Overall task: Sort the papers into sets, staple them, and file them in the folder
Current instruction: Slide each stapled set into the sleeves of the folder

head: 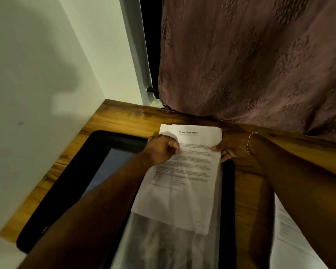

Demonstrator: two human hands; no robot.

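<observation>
Desk: wooden top (124, 117), papers (184, 171) over black folder (70, 183).
Hands: my left hand (161, 150) and right hand (231, 147) pinch the papers' side edges.
Risk: I judge sheets could fan apart, stapling crooked.

two hands (163, 150); one folder (81, 181)

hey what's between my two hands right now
In the head view, the printed health report spans the gap; the left hand pinches its left edge and the right hand its right edge.
</observation>
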